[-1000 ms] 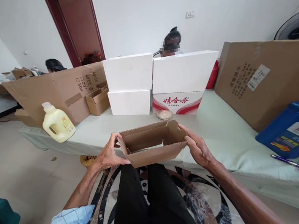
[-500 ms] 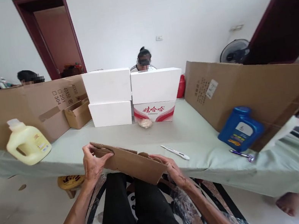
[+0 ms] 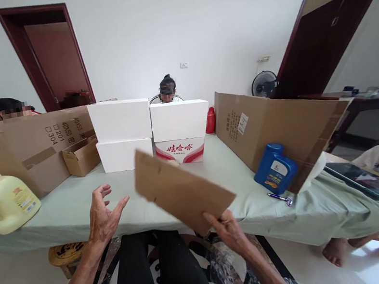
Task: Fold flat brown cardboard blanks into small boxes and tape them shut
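Note:
My right hand (image 3: 227, 233) grips the lower right corner of a flat brown piece of cardboard (image 3: 181, 190), thumb on its near face. The cardboard is tilted up over the front of the table, its upper left corner in front of the white boxes. To its left, my left hand (image 3: 104, 213) is held up with fingers and thumb apart, touching nothing. The utility knife seen earlier on the table is out of sight, and the cardboard covers part of the tabletop there.
White boxes (image 3: 120, 120) are stacked on the green-covered table (image 3: 127, 226). At left stand a yellow jug (image 3: 5, 201) and a small open carton (image 3: 82, 157). On the right are a blue bottle (image 3: 275, 169), a purple-handled razor (image 3: 280, 199) and a large cardboard panel (image 3: 277, 121). People sit behind and at right.
My left hand has let go of the cardboard and opened. My right hand has kept hold, and the cardboard has swung up and turned its broad face toward me. The view has shifted right.

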The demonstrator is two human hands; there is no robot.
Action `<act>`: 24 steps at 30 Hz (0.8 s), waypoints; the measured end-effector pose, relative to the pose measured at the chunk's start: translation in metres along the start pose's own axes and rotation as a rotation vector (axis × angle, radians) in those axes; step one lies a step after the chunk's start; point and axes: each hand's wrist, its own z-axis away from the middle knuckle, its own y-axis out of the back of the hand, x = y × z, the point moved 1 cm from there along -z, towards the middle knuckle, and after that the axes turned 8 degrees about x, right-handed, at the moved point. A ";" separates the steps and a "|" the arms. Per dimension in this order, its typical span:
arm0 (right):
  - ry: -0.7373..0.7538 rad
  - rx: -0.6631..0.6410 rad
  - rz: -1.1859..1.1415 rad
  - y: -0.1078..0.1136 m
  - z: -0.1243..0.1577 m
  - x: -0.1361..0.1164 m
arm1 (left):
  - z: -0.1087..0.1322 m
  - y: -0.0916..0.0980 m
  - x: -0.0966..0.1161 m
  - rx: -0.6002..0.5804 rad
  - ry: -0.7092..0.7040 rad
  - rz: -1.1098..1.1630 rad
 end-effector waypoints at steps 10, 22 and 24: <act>-0.127 0.516 0.666 0.109 -0.105 0.072 | 0.125 -0.027 -0.080 -0.643 0.022 -0.164; -0.194 0.299 0.869 0.066 -0.233 0.125 | 0.259 -0.050 -0.156 -1.001 0.146 -0.228; -0.211 0.261 0.878 0.058 -0.245 0.135 | 0.262 -0.050 -0.159 -1.011 0.162 -0.247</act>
